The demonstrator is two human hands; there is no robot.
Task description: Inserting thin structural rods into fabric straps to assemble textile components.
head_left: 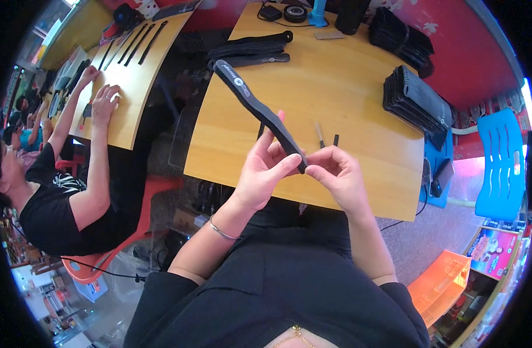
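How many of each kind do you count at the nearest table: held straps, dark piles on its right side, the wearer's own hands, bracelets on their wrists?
Held strap: 1
Dark piles: 2
Hands, left and right: 2
Bracelet: 1
Total: 6

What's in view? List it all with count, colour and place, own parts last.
Worktable: 1, light wood, centre
Held strap: 1, black, above worktable
Strap pile: 1, black, worktable's far left
Thin tool: 1, silvery-tipped, worktable's middle
Folded stack: 1, black, worktable's right
Bound bundle: 1, black, far right corner
Stand: 1, blue, far edge
Cylinder: 1, black, far edge
Second table: 1, light wood, left
Laid-out straps: at least 3, black, second table
Co-worker: 1, black top, left
Seat: 1, red-orange, under co-worker
Chair: 1, blue, right
Crate: 1, orange, lower right
Background clutter: too blurred to count
Bracelet: 1, silver, left wrist
Left fingers: 1 hand, bare, gripping held strap
Right fingers: 1 hand, bare, at strap's near end
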